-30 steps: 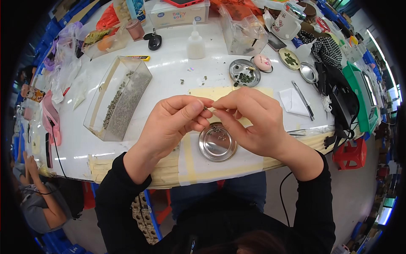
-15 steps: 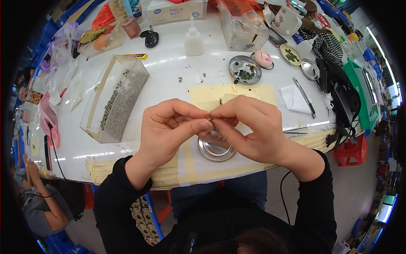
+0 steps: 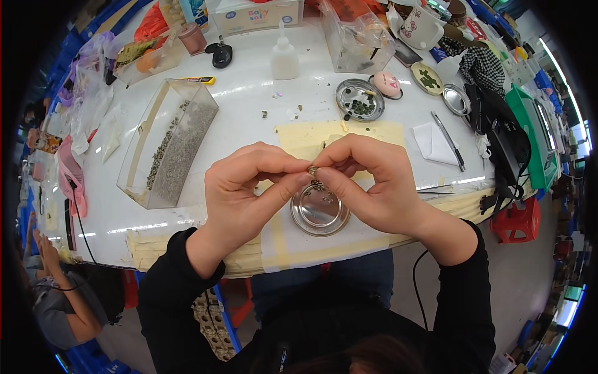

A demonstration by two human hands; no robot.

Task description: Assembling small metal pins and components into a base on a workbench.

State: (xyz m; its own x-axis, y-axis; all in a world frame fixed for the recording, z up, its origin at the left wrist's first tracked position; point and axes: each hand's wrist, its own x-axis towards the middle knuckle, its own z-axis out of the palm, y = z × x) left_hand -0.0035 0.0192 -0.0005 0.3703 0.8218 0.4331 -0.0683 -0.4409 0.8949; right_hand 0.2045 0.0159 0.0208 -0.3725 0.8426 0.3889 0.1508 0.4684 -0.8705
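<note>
Here, a long white surface (image 3: 249, 100) is running across the room, a red plastic stool (image 3: 517, 221) standing by its right end, a clear rectangular plastic bin (image 3: 152, 118) of grey grains resting at left. Left hand (image 3: 240, 193) and right hand (image 3: 377, 187) are pinching, above a round silver-coloured metal dish (image 3: 319, 218), one tiny dull-metallic piece (image 3: 313, 169); light, even fingertip pressure over the dish is probably serving best.
</note>
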